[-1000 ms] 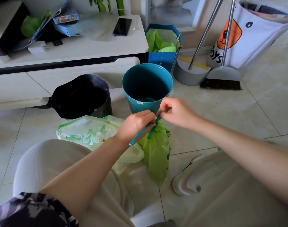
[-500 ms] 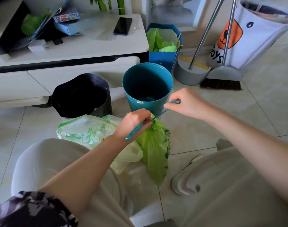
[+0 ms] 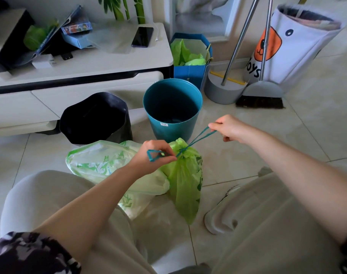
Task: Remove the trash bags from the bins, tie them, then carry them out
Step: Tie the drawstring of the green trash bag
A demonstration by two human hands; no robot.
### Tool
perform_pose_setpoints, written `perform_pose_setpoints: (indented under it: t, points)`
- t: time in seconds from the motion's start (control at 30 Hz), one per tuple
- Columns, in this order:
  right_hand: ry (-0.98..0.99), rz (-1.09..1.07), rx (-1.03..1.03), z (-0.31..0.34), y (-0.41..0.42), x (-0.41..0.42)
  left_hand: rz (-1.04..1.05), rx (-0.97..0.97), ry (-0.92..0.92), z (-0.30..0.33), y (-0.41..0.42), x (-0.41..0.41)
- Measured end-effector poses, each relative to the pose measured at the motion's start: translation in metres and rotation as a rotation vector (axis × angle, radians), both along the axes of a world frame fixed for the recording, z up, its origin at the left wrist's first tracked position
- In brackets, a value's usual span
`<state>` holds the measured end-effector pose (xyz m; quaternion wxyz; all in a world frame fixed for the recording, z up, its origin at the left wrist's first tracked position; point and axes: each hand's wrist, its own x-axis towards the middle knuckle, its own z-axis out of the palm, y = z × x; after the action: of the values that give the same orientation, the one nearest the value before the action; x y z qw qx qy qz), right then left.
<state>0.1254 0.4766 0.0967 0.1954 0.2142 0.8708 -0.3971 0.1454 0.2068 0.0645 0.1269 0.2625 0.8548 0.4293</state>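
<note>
A green trash bag (image 3: 185, 180) hangs gathered at its neck between my knees, above the floor tiles. Its teal drawstring (image 3: 199, 137) is crossed at the neck. My left hand (image 3: 152, 155) pinches one drawstring loop close beside the neck. My right hand (image 3: 228, 127) pinches the other loop and holds it taut up to the right. A pale printed trash bag (image 3: 101, 161) lies on the floor to the left, partly under my left forearm. Behind them stand a teal bin (image 3: 171, 107) with no bag inside and a bin lined with a black bag (image 3: 95, 117).
A white low cabinet (image 3: 80, 68) with a phone and clutter runs along the back left. A blue paper bag (image 3: 190, 56) with green bags, a broom and dustpan (image 3: 257, 91), and a white toy bag (image 3: 295, 42) stand at the back right. My shoe (image 3: 222, 212) rests near the green bag.
My right hand has drawn its drawstring loop away to the upper right, pulling it taut. My left hand has stayed by the bag's neck, and the neck has cinched tighter.
</note>
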Motion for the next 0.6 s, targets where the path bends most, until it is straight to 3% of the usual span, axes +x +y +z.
perform_pose_setpoints:
  t: [0.1, 0.3, 0.47, 0.6]
  points:
    - [0.015, 0.051, 0.07, 0.0, 0.001, -0.001, 0.203, 0.026, -0.286, 0.003, -0.01, 0.003]
    - [0.166, 0.294, 0.499, -0.001, -0.012, -0.012, 0.4, 0.012, -0.548, 0.012, -0.06, 0.003]
    - [0.318, 0.47, 0.715, 0.005, -0.057, -0.027, 0.42, -0.167, -0.487, 0.009, -0.103, 0.012]
    - [0.387, 0.614, 0.586, 0.0, -0.096, -0.027, 0.519, -0.274, -0.343, 0.004, -0.131, 0.014]
